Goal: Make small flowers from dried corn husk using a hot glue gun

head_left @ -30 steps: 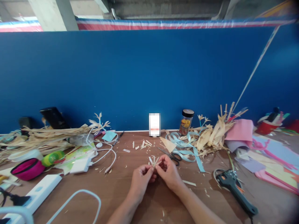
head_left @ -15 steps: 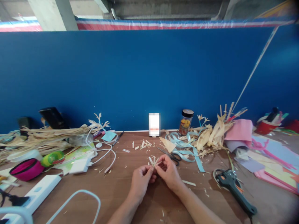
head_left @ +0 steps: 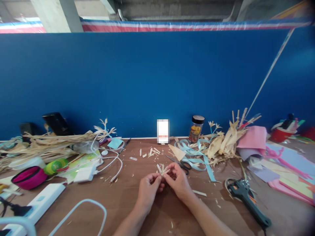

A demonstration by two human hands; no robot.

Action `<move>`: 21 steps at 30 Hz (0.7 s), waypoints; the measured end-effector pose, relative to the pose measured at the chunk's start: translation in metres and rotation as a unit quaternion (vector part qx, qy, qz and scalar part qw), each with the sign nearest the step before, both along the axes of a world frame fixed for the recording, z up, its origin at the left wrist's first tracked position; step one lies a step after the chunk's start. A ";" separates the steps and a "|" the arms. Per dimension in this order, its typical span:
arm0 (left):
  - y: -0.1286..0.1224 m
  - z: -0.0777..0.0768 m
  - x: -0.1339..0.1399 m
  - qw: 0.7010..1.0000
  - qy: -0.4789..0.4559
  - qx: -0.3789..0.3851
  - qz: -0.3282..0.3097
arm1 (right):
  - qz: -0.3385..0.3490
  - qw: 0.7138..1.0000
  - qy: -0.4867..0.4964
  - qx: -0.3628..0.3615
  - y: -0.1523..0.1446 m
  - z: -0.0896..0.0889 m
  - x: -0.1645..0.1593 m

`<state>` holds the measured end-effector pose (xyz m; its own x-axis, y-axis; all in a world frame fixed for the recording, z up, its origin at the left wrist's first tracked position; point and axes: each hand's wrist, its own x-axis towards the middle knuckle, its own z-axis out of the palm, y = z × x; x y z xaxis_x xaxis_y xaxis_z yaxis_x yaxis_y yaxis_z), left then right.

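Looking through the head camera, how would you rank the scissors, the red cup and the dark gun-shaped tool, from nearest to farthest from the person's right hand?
1. Scissors: nearest, just beyond the right hand.
2. Dark gun-shaped tool: off to the right, toward the front.
3. Red cup: farthest, at the back on the far right.

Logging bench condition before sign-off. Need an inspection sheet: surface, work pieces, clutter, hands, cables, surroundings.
Surface: brown tabletop, pale scraps scattered over it.
Work pieces: small splayed cluster of pale strips, raised in the fingers; scissors lie just beyond the right hand.
Clutter: blue ribbon, dry husk bundle and dark-handled tool on the right; magenta pouch on the left.
Hands: left hand and right both pinch the cluster.
Cables: white cable loops beside the power strip.
Surroundings: blue partition behind; concrete pillar beyond.
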<state>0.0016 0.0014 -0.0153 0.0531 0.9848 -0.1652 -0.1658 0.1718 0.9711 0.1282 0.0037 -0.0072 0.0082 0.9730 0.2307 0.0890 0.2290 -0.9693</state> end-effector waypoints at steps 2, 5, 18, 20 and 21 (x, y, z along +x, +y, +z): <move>0.001 -0.001 0.000 1.000 -0.006 -0.005 0.008 | -0.013 1.000 -0.001 0.005 0.000 0.001 0.000; 0.001 -0.003 -0.001 1.000 -0.013 -0.006 0.009 | -0.029 0.999 -0.010 0.010 0.001 0.001 0.001; 0.000 0.000 0.001 1.000 0.001 -0.008 0.009 | -0.065 0.996 -0.052 0.036 -0.001 0.002 0.000; 0.001 -0.001 0.001 1.000 0.002 -0.009 0.010 | -0.068 0.995 -0.059 0.041 -0.001 0.001 -0.001; 0.001 -0.002 0.001 1.000 0.001 -0.010 0.011 | -0.070 0.995 -0.061 0.043 -0.001 0.001 -0.001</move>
<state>0.0023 0.0023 -0.0169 0.0315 0.9822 -0.1851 -0.1671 0.1877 0.9679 0.1275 0.0024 -0.0060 0.1084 0.9409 0.3209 0.2412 0.2883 -0.9267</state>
